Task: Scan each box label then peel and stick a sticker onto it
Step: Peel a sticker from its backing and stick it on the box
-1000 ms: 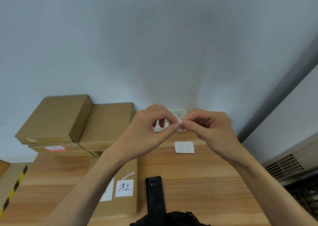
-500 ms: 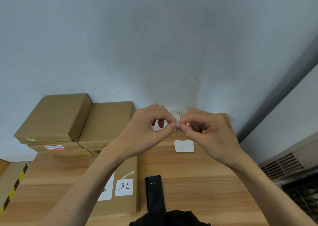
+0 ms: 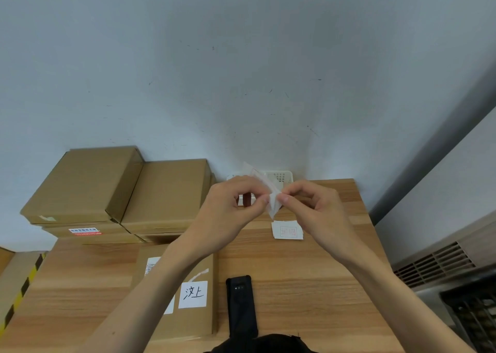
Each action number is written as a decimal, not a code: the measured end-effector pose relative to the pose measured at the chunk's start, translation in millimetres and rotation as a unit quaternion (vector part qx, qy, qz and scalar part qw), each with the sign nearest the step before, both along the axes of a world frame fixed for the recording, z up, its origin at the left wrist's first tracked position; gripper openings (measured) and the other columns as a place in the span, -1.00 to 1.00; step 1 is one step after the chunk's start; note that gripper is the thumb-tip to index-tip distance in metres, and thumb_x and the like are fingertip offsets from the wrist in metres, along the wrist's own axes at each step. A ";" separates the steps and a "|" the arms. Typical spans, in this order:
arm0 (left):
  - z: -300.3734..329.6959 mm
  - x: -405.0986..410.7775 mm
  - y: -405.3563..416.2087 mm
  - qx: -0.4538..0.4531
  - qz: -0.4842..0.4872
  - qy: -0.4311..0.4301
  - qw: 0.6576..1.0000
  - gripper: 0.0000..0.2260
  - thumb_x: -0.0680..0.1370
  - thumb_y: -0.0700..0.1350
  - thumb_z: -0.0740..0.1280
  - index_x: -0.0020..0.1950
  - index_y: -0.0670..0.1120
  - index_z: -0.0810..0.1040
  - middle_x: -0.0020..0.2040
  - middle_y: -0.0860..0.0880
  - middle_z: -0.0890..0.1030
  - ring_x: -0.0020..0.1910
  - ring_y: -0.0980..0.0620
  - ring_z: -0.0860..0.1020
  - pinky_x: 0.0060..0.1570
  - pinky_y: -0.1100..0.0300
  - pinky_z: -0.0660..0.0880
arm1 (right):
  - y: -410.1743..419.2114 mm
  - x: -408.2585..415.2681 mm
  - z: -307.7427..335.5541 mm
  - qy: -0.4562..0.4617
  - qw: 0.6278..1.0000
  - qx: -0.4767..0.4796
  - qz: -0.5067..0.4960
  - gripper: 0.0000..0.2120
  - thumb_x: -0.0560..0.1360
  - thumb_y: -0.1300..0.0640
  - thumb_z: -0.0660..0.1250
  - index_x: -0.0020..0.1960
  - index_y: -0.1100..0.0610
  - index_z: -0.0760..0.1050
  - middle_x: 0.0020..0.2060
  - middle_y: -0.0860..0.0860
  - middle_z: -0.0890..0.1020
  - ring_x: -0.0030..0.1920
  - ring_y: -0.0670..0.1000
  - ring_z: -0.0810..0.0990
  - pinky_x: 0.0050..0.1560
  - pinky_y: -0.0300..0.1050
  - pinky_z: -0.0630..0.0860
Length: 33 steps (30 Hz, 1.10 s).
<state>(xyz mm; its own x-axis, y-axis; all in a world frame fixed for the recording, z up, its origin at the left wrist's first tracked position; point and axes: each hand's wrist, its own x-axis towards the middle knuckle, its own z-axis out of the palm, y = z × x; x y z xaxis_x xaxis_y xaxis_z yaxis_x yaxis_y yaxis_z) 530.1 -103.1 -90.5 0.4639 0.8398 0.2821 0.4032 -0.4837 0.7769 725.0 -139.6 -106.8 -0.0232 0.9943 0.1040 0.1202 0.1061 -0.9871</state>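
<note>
Two bare forearms come up from the bottom corners, no sleeves anywhere along them, bare from the frame edge to the wrists. No watch, no bracelet, no ring on show. The left hand is gloveless, knuckles and the back of it toward the camera. The right hand is gloveless too, thumbnail short and plain, no polish visible. Down at the bottom centre there's a dark garment, black fabric, bunched and rounded, with a little frayed thread or seam sticking up at its right edge. Only a sliver of it shows.
</note>
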 end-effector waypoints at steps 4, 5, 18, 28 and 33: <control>-15.1 -10.3 6.8 -0.065 0.101 -0.015 0.993 -0.92 0.57 -0.18 0.42 -0.09 -0.07 0.70 -0.21 0.12 0.64 -0.26 0.20 0.49 -0.24 0.39 0.39 | 12.6 7.4 -20.9 0.044 0.994 -0.081 -0.054 -0.90 0.58 0.21 0.38 -0.09 0.17 0.65 -0.20 0.06 0.70 -0.50 -0.05 0.30 -0.46 -0.17 0.22; -18.7 -13.4 8.9 -0.076 0.120 -0.019 0.990 -0.92 0.57 -0.18 0.42 -0.09 -0.07 0.70 -0.22 0.11 0.65 -0.27 0.21 0.49 -0.25 0.40 0.40 | 16.2 10.7 -27.3 0.056 0.991 -0.102 -0.064 -0.90 0.58 0.21 0.37 -0.08 0.18 0.64 -0.20 0.08 0.70 -0.49 -0.01 0.26 -0.45 -0.14 0.18; -67.5 -38.3 50.7 -0.138 0.199 0.035 0.970 -0.87 0.56 -0.15 0.41 -0.15 0.03 0.68 -0.32 0.23 0.61 -0.33 0.22 0.48 -0.32 0.36 0.42 | 98.6 37.6 -117.2 -0.033 0.964 -0.199 -0.172 -0.89 0.53 0.23 0.42 -0.16 0.16 0.69 -0.29 0.03 0.71 -0.55 -0.26 0.44 -0.48 -0.28 0.26; -103.9 -30.4 98.1 -0.201 0.205 0.016 0.958 -0.88 0.56 -0.19 0.41 -0.16 -0.02 0.68 -0.25 0.21 0.64 -0.32 0.19 0.47 -0.29 0.40 0.40 | 185.4 38.7 -186.2 -0.146 0.942 -0.232 -0.192 -0.81 0.53 0.21 0.40 -0.24 0.06 0.66 -0.33 -0.06 0.69 -0.13 -0.12 0.64 -0.08 -0.21 0.44; -126.6 -26.1 114.8 -0.237 0.209 0.009 0.949 -0.86 0.54 -0.21 0.42 -0.19 -0.03 0.68 -0.23 0.14 0.66 -0.33 0.17 0.45 -0.29 0.37 0.38 | 226.7 40.1 -216.1 -0.210 0.925 -0.266 -0.171 -0.85 0.52 0.20 0.36 -0.17 0.10 0.68 -0.34 -0.10 0.68 -0.16 -0.06 0.67 -0.13 -0.09 0.58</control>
<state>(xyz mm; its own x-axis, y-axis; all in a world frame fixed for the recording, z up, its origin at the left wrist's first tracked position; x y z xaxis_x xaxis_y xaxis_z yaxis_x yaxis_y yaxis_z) 503.9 11.7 -217.1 0.0632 0.9819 -0.1786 0.4989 0.1239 0.8578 765.1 87.1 -322.8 0.3753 0.8584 -0.3496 0.4420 -0.4973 -0.7466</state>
